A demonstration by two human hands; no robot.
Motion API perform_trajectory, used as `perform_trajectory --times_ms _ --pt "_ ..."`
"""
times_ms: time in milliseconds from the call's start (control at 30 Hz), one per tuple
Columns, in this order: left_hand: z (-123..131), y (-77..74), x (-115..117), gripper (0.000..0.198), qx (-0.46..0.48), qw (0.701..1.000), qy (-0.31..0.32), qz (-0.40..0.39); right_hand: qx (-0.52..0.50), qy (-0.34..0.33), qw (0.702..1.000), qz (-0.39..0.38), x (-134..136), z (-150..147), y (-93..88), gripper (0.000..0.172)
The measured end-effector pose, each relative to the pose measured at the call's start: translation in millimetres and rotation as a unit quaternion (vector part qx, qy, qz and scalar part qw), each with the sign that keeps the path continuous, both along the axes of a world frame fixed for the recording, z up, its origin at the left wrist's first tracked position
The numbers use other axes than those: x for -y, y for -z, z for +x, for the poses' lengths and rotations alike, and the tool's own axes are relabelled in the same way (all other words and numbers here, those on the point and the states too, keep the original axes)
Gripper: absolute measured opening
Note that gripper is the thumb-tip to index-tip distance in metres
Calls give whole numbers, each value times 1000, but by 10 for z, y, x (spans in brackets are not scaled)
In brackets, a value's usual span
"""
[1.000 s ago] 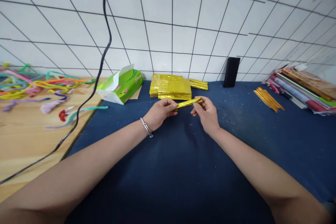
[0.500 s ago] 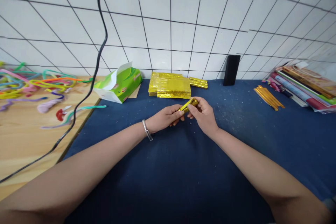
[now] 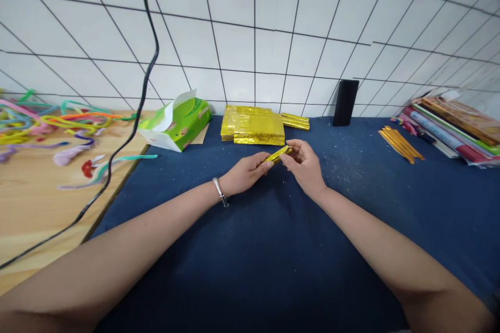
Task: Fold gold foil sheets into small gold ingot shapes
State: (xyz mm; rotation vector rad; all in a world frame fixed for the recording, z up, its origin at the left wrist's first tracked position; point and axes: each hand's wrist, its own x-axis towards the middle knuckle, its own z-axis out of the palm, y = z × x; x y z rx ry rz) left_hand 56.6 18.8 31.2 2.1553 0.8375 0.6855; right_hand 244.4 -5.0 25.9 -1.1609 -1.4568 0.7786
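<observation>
Between my two hands is a narrow folded piece of gold foil paper point(image 3: 278, 155), tilted with its right end higher. My left hand point(image 3: 249, 170), with a silver bangle at the wrist, pinches its lower left end between thumb and fingers. At the upper right end, my right hand point(image 3: 304, 166) closes thumb and fingertips on the same piece. Just beyond them lies a stack of gold foil paper sheets point(image 3: 258, 126) on the dark blue table surface point(image 3: 265, 250). Several narrow gold folded strips point(image 3: 296, 121) rest against the stack's right side.
A green tissue pack point(image 3: 183, 125) stands left of the stack. Colourful fuzzy stems point(image 3: 78, 122) spread over the wooden tabletop point(image 3: 47, 218), crossed by a black cable point(image 3: 146, 78). A black phone-like slab point(image 3: 346, 103) leans on the tiled wall. Orange-gold strips point(image 3: 401, 144) and piled books point(image 3: 453, 125) lie right.
The gold piece looks flatter and narrower between my fingers. My right fingers have shifted slightly at its upper end; both hands stay in nearly the same place.
</observation>
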Motion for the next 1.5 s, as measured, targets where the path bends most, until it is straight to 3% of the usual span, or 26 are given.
perform_trajectory --times_ms 333,600,833,1033,1233,1500 --pt "1 -2 9 28 -43 998 -21 52 22 11 1000 10 -11 12 25 26" --pt "14 25 20 29 -105 990 -31 90 118 28 991 54 36 24 -20 22" --pt "37 3 62 26 -139 983 -47 106 92 10 995 31 43 24 30 22" --pt "46 4 84 29 -134 985 -43 98 88 -6 996 28 47 8 65 23" --pt "33 47 40 33 -90 991 -71 70 59 64 996 35 17 -11 82 31" --pt "13 94 9 37 -44 994 -78 67 58 75 995 18 -11 4 88 18"
